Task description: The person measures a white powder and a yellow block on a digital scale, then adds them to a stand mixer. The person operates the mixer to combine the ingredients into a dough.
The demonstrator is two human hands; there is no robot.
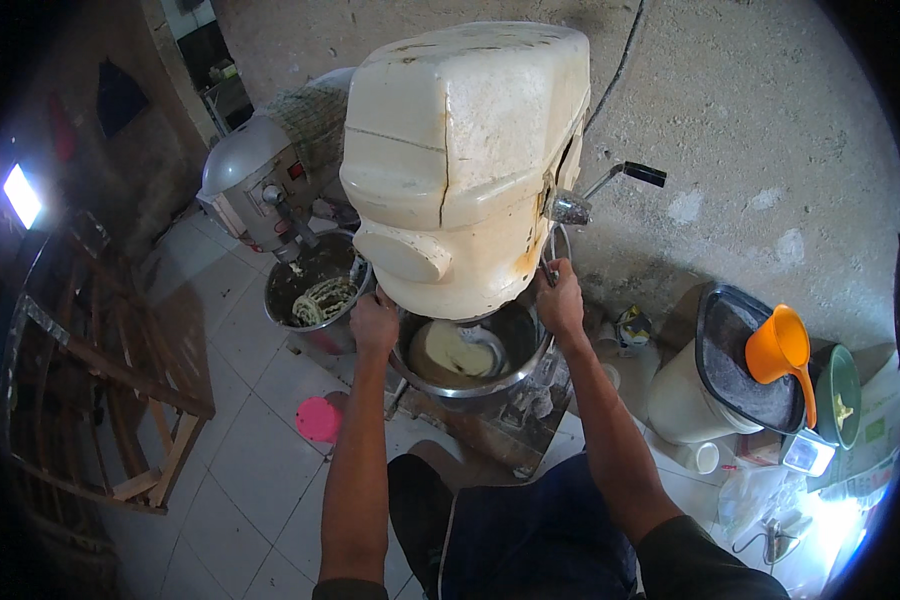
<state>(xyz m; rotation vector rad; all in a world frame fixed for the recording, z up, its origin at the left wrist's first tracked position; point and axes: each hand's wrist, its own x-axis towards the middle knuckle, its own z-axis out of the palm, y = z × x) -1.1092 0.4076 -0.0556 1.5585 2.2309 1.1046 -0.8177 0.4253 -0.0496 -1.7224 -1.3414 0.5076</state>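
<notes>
A large cream stand mixer [460, 170] with cracked, rust-stained paint stands before me. Under its head sits a steel mixing bowl [470, 390] with pale, smooth batter [450, 350] inside. My left hand [375, 322] is closed at the bowl's left side, under the mixer head; what its fingers hold is hidden. On the other side, my right hand [561, 298] is wrapped round a thin bent metal rod handle [567, 240]. Above that hand a crank lever with a black grip [643, 174] sticks out from the mixer.
Left of it stands a second, grey mixer [255, 180] over a bowl of thick dough [322, 300]. A pink round container [318, 420] lies on the tiles. At right, an orange dipper [778, 345] rests in a black basin [715, 360] on a white bucket [685, 400]. A wooden rack [120, 370] stands at left.
</notes>
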